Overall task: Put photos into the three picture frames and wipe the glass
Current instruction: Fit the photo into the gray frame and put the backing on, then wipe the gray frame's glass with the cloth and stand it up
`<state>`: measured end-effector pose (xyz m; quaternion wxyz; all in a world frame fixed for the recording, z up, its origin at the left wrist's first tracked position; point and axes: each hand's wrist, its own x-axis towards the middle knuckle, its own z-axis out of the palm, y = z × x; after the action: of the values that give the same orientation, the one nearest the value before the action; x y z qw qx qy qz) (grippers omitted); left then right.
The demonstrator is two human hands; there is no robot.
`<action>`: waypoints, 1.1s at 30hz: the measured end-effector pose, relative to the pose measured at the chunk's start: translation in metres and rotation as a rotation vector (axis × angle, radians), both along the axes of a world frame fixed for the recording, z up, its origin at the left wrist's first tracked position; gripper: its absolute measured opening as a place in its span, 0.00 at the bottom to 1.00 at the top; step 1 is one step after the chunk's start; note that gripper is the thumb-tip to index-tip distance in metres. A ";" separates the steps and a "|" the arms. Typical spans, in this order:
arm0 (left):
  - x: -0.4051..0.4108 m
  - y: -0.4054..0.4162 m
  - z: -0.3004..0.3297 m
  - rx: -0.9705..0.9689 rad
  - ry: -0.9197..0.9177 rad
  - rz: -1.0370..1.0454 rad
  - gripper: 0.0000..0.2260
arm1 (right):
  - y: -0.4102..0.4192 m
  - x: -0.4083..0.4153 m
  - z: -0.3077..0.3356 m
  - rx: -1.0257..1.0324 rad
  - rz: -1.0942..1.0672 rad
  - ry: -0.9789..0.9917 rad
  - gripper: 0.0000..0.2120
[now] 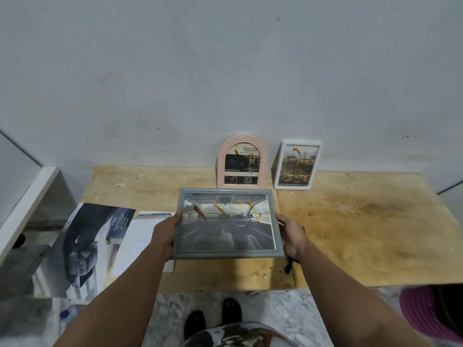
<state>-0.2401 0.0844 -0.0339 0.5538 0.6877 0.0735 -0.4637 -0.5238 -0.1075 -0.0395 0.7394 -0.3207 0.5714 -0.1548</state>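
I hold a grey rectangular picture frame (227, 222) above the wooden table (363, 229), glass facing up. It holds a car-interior photo, and brown smears mark the glass. My left hand (165, 231) grips its left edge and my right hand (292, 234) grips its right edge. A pink arched frame (242, 161) with a photo inside leans against the wall behind it. To its right a white rectangular frame (297, 164) with a photo also leans on the wall. Both have brown streaks on their glass.
Car brochures (87, 246) and white sheets (142, 236) lie on the table's left part. A dark object (289, 265) lies under my right hand. A white shelf (27, 206) stands at the left. A pink basket (426, 314) sits on the floor at lower right.
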 end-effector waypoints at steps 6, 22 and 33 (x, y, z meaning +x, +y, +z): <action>0.009 0.007 -0.033 0.105 -0.065 -0.054 0.23 | 0.011 0.005 -0.016 0.047 0.008 0.061 0.17; -0.020 0.000 -0.077 0.334 -0.284 -0.228 0.14 | -0.012 0.008 -0.064 -0.165 0.264 0.410 0.13; -0.023 -0.012 -0.073 0.413 -0.504 -0.454 0.23 | -0.051 -0.039 -0.063 -0.490 0.319 0.989 0.24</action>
<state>-0.2633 0.0721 -0.1068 0.2878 0.8755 -0.1270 -0.3668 -0.5625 -0.1584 -0.1022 0.3024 -0.5992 0.7413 -0.0010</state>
